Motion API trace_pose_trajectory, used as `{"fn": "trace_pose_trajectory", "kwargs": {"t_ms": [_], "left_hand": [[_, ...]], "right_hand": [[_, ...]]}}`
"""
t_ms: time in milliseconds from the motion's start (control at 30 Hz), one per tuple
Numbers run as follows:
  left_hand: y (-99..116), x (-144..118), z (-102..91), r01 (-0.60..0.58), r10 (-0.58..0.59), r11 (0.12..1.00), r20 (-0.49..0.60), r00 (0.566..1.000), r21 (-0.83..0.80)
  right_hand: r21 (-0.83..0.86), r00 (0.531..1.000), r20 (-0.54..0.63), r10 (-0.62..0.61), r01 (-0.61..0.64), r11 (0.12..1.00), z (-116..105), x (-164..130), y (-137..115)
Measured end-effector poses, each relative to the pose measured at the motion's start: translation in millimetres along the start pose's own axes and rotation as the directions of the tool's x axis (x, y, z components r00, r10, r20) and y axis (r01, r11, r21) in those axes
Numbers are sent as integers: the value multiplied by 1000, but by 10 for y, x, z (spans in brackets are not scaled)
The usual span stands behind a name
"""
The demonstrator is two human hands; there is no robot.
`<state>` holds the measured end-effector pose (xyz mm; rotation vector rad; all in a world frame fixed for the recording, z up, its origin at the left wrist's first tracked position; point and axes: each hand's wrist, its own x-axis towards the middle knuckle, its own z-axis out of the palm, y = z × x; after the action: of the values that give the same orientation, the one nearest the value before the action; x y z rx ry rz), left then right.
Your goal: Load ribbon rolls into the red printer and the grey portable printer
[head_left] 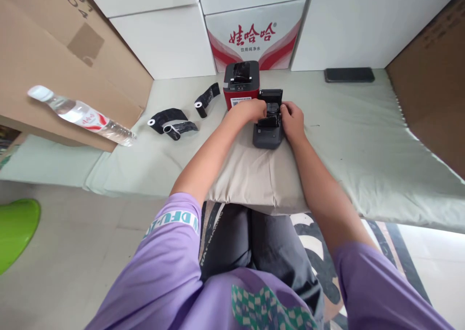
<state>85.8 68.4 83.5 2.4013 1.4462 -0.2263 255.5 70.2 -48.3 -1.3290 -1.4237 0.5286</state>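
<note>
A small dark label printer (268, 140) stands on the cloth-covered surface with its lid (271, 96) raised. My left hand (254, 110) reaches over its left side, fingers closed and dipping into the opened compartment; what they pinch, if anything, is hidden. Around the right side of the printer, my right hand (292, 119) is closed, with the thumb at its upper edge. Some dark, shiny material (272, 109) shows inside the compartment. Right behind is a red and black printer (242, 85) with a black strip on top.
To the left lie black paper rolls (157, 125) with loose ends, one (200, 109) apart from the others. A water bottle (85, 117) leans near a cardboard box (119, 64). A phone (349, 74) lies at the back right. White cartons (254, 35) line the back.
</note>
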Motion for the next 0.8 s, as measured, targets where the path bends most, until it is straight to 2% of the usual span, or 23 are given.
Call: {"fn": "trace_pose_trajectory", "kwargs": {"t_ms": [67,167,300,367,467,600,667,733,800], "left_hand": [[111,-47,-69,57,-59,998,43,997,37],[207,-97,-76,86,-86,994,4,996,68],[110,-139,114,-12,20,999,-199,980,43],[-13,-149,253,-85,81,996,-325,942,1],[-198,-127,450,-201,144,976,-458,877,-78],[-330,-56,608,-376,245,919,-579,778,-117],[-342,-38,631,-422,269,898,-603,751,-125],[-328,-45,623,-419,274,900,-591,758,-120],[-298,-75,595,-381,265,919,-552,791,-104]], "right_hand": [[-11,1000,2,-3,3,1000,5,5,13],[-29,1000,2,-10,10,1000,-1,-4,-6],[-102,998,-7,-60,59,993,-17,-43,-71],[-149,997,2,-82,82,986,-20,-61,-94],[-181,996,10,-84,84,980,-19,-74,-99],[-174,996,7,-94,94,980,-19,-69,-75],[-167,995,0,-96,95,981,-21,-66,-66],[-160,996,-2,-93,91,983,-22,-65,-63],[-152,996,1,-90,89,984,-21,-64,-63]]}}
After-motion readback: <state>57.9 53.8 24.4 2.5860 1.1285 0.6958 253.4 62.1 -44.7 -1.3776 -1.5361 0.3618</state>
